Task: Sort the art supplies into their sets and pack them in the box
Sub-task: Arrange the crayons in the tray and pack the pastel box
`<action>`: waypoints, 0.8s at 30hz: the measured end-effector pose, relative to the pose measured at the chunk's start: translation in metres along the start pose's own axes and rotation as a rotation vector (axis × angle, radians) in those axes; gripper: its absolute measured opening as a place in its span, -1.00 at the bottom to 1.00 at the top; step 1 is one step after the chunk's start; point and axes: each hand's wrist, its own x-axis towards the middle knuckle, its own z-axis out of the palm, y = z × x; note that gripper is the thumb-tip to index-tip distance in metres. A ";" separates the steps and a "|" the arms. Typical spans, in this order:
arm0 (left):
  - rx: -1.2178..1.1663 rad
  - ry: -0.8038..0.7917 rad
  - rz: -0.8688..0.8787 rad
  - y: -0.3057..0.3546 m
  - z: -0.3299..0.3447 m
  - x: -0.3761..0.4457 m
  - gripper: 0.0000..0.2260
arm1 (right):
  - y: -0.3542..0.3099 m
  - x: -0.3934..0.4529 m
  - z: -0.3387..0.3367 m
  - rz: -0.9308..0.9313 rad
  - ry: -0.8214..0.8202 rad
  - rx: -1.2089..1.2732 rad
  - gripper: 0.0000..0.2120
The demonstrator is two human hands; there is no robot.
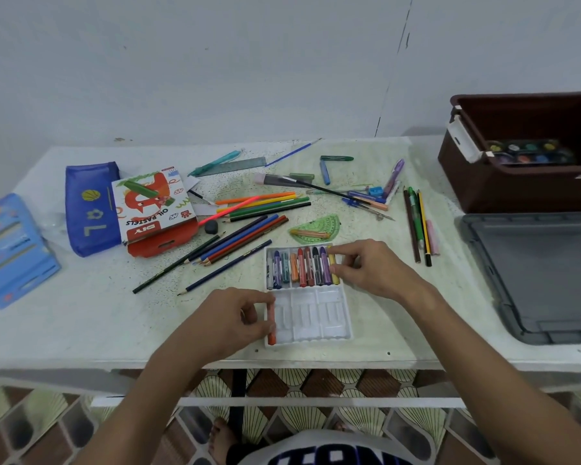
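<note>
Left hand (235,317) pinches an orange oil pastel (271,325), right hand (369,268) pinches a yellow oil pastel (333,266); carton (155,209) reads "OIL PASTELS".

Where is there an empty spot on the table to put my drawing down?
The biggest bare patch is the near-left of the table, between the blue packs, the loose coloured pencils and the left hand. A smaller strip lies between the right hand and the grey lid. The middle and back, around the pastel tray, are crowded.
</note>
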 end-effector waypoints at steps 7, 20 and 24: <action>0.085 -0.035 0.060 0.023 -0.032 0.026 -0.77 | 0.009 0.001 -0.017 0.004 0.051 0.183 -0.65; 0.307 0.091 0.469 0.129 -0.032 0.225 -0.71 | 0.040 0.060 -0.071 0.166 0.423 -0.102 -0.80; 0.422 -0.011 0.483 0.140 -0.020 0.253 -0.73 | 0.046 0.071 -0.069 0.160 0.396 -0.219 -0.84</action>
